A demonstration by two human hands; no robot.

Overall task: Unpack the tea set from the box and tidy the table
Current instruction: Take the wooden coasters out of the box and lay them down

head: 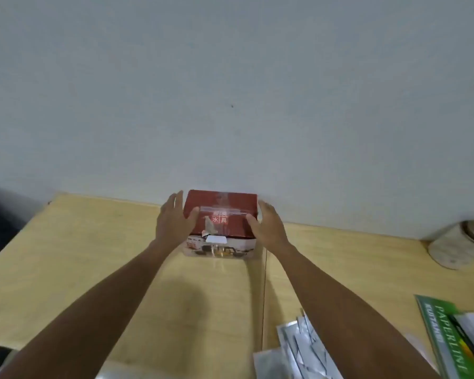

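A closed red tea set box (221,212), its lid taped and its white front printed with teaware, stands at the far edge of the pale wooden table (93,255), against the wall. My left hand (173,222) is pressed on the box's left side with the thumb on the lid. On the right side sits my right hand (267,224), its thumb also on the lid. Both arms are stretched forward. The contents of the box are hidden.
A round stone-coloured jar with a metal lid (461,243) lies at the far right. Several silvery sachets (298,348) lie near the front right, beside a green paper pack (446,332). Clear plastic (121,372) shows at the bottom edge.
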